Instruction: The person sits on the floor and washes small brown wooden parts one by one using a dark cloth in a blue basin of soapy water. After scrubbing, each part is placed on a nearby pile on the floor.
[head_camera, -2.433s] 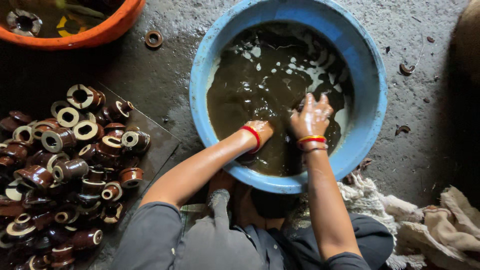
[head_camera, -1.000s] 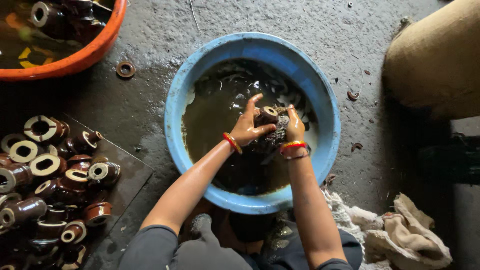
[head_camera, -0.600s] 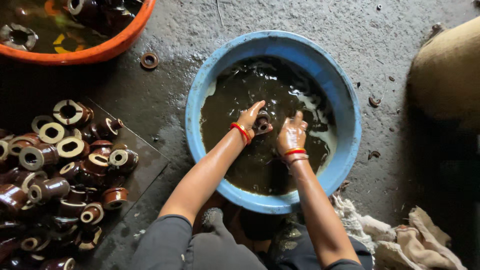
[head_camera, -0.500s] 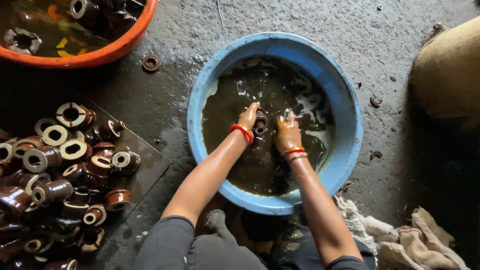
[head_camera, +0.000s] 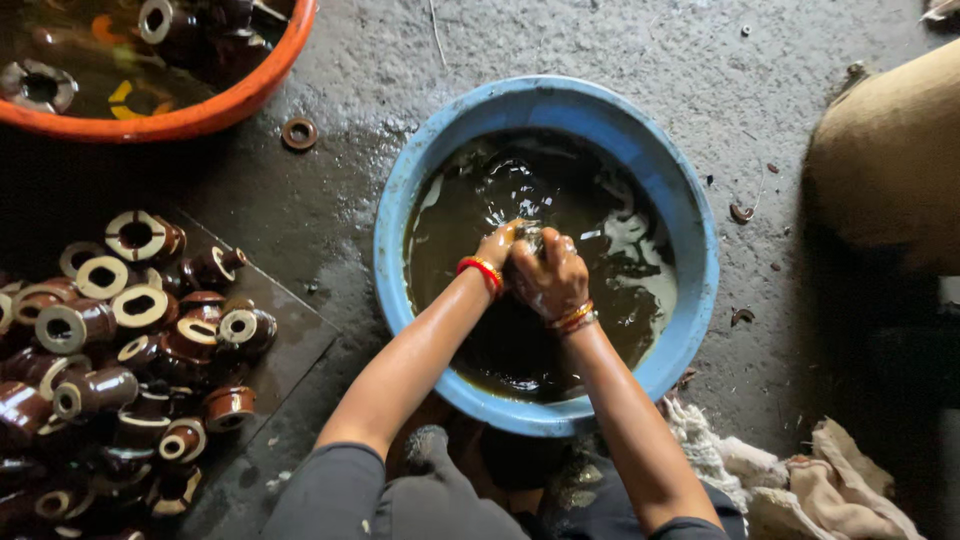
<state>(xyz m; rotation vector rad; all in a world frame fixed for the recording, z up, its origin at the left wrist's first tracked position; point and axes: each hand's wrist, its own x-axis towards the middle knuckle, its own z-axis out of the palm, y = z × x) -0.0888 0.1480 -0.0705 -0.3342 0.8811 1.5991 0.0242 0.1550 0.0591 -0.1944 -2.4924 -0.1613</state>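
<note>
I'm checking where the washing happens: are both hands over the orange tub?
No, the left hand and right hand are together over the blue tub of dark water.

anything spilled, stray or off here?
Yes. A lone brown ring lies on the floor between the orange tub and the blue basin, apart from the pile. The floor by the basin's left rim looks wet.

Your left hand (head_camera: 497, 248) and right hand (head_camera: 547, 275) press together, fingers (head_camera: 560, 245) curled closed, both forearms stretched forward, bangles at each wrist.
</note>
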